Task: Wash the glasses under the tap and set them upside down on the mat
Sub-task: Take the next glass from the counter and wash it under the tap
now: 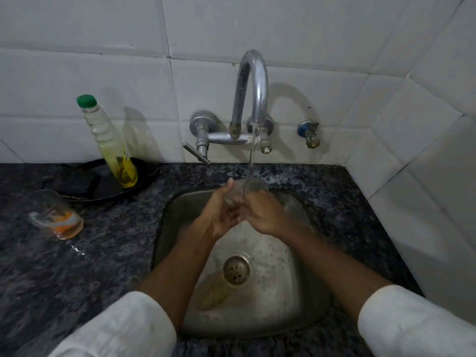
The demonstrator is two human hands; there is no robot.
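Glasses: I count 2; 1 clear glass [247, 189] held under tap [251, 91] over sink [177, 228], blurred, outline hard to trace; 2nd glass w/ orange print [58, 217] stands on counter [103, 253] left of sink, well apart from hands. Hands: 2; left hand [222, 212] palm up, fingers curled round glass from left side; right hand [265, 215] grips it from right, fingers wrapped on wall of glass; both touching glass, exact finger spread blurred. Water: 1 thin stream from spout, landing at glass rim. Tap: 1 chrome gooseneck, wall-mounted, lever handle at left; 1 smaller valve w/ blue collar [309, 134] to its right. Sink: 1 stainless basin, rounded-square, dull and spotted, round perforated drain [236, 269] at centre. Bottle: 1 clear plastic, ribbed, green cap [110, 143], yellow liquid in lower part; stands on 1 dark round mat [85, 184] by wall. Counter: dark speckled stone, glossy. Wall: white glazed tiles [103, 73], rectangular. Sleeves: 2, white cloth, pushed up forearms.
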